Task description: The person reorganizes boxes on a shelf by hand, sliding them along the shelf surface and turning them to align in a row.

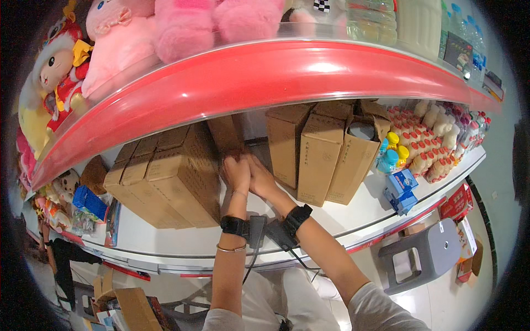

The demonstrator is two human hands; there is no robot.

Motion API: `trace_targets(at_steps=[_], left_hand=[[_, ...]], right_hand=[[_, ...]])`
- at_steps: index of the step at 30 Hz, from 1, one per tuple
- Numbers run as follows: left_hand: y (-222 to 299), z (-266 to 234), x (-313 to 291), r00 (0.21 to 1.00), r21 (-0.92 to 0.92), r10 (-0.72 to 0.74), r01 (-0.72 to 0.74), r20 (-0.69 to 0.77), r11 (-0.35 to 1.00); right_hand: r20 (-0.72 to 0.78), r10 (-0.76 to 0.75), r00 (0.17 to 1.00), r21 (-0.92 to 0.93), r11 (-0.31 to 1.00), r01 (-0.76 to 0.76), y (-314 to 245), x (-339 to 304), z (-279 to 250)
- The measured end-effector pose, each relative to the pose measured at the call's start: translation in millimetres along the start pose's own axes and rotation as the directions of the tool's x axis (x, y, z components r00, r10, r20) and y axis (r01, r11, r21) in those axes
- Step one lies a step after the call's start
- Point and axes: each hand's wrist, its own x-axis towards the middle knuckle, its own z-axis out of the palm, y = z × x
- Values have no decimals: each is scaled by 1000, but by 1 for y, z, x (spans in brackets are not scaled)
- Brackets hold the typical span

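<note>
Both arms reach into a gap between cardboard boxes on a white shelf (pixel 171 243). My left hand (pixel 236 175) is closed at the near end of a brown cardboard box (pixel 225 132) standing farther back in the gap. Pressed against it on the right, my right hand (pixel 261 177) is closed at the same end of the box. The fingertips of both hands are partly hidden. Close on the left stands a row of taller cardboard boxes (pixel 182 179). To the right are several more upright cardboard boxes (pixel 317 160), one with its top flaps raised.
A red-edged upper shelf (pixel 265 69) carrying pink plush toys (pixel 185 27) hangs above my hands. Small bottles (pixel 428 143) and blue packs (pixel 402 190) stand on the right. A grey stool (pixel 422 256) is at lower right, and another person (pixel 63 265) at far left.
</note>
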Motion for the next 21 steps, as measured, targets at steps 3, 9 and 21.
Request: trace_targets(at_steps=[3,9,21], left_hand=[[2,0,-1,999,2,36,-36,-15,999],[8,-6,-3,997,-61,-66,69,46,996],[28,-14,-11,997,-39,-23,26,75,999]], right_hand=[[14,-45,999,3,999,45,3,2,-1],[97,-54,994,89,995,45,2,6,-4],[59,-89,994,14,996,88,-3,-2,-6]])
